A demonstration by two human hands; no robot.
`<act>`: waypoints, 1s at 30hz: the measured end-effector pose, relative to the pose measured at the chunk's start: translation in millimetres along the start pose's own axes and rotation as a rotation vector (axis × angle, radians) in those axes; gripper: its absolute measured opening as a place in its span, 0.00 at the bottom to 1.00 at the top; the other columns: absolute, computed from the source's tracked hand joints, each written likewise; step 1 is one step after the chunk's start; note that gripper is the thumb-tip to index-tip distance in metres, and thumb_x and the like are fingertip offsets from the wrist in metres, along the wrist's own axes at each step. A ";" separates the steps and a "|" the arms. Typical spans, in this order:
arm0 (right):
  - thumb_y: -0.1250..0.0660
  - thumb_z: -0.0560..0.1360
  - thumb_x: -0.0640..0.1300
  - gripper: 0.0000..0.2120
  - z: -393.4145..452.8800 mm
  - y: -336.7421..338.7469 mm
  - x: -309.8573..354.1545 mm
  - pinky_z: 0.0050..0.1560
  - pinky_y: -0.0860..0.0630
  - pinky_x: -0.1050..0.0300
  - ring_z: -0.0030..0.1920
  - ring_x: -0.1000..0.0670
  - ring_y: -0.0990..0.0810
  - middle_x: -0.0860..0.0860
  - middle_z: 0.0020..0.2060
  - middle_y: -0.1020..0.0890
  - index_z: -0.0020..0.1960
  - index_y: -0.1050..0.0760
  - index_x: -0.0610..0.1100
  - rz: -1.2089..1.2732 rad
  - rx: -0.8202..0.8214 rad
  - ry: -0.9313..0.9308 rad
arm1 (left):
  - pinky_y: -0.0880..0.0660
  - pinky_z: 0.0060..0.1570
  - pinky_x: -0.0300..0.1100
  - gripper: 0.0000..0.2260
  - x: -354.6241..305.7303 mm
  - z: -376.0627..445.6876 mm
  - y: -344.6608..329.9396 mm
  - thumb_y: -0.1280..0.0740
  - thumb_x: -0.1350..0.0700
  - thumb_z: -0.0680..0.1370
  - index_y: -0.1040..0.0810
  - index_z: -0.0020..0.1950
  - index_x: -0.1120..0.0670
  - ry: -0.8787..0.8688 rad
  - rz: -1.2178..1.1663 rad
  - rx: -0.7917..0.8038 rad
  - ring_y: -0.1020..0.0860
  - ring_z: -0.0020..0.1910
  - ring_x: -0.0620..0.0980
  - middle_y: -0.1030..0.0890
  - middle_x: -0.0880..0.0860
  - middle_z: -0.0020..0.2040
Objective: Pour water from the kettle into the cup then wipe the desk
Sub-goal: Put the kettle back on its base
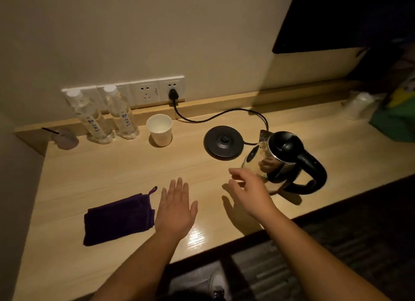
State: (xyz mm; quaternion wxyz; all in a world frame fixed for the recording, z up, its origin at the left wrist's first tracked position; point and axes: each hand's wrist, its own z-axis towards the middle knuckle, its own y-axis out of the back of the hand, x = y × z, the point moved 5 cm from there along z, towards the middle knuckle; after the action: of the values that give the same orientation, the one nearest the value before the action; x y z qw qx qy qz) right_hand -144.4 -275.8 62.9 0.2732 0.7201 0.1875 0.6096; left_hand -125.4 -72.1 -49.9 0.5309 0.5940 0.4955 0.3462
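Head view, left hand (176,208) flat, right hand (249,189) splayed beside kettle (283,159)

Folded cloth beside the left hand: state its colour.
Dark purple, hanging loop included; the cloth shows clearly in the head view, lying on the desk.

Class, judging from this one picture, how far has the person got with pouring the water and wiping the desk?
Done: the kettle is off its base and stands on the desk. In hand: the right hand is open beside the kettle, not gripping it; the left hand is flat and empty. Whether the cup holds water is unclear. Left: wiping; the purple cloth lies folded.
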 end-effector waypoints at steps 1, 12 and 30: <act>0.36 0.79 0.44 0.15 -9.7 8.7 -0.6 0.53 0.29 0.64 0.56 0.57 0.25 0.53 0.60 0.23 0.65 0.26 0.49 -0.001 -0.011 0.011 | 0.62 0.73 0.52 0.31 -0.3 0.5 -0.3 0.61 0.40 0.80 0.53 0.79 0.55 -0.002 0.005 0.000 0.59 0.77 0.55 0.55 0.55 0.79; 0.31 0.74 0.48 0.23 -52.5 164.0 -31.5 0.61 0.31 0.59 0.64 0.58 0.32 0.60 0.63 0.31 0.67 0.33 0.57 0.027 -0.490 -0.007 | 0.56 0.74 0.52 0.29 -8.4 -4.6 14.6 0.55 0.43 0.81 0.47 0.78 0.57 -0.009 -0.004 -0.045 0.54 0.77 0.55 0.50 0.56 0.79; 0.27 0.64 0.59 0.14 -7.7 141.3 -97.1 0.42 0.27 0.60 0.46 0.58 0.20 0.55 0.46 0.18 0.48 0.23 0.61 0.410 -0.225 -0.182 | 0.55 0.74 0.51 0.29 -3.4 -1.3 11.0 0.53 0.41 0.81 0.44 0.78 0.56 0.004 -0.022 -0.074 0.51 0.77 0.54 0.46 0.56 0.79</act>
State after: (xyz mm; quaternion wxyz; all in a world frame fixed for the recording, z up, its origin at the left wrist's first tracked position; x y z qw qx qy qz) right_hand -179.0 -443.4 76.3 0.2382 0.7601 -0.0569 0.6019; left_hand -125.1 -74.5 -38.5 0.5553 0.5679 0.4899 0.3594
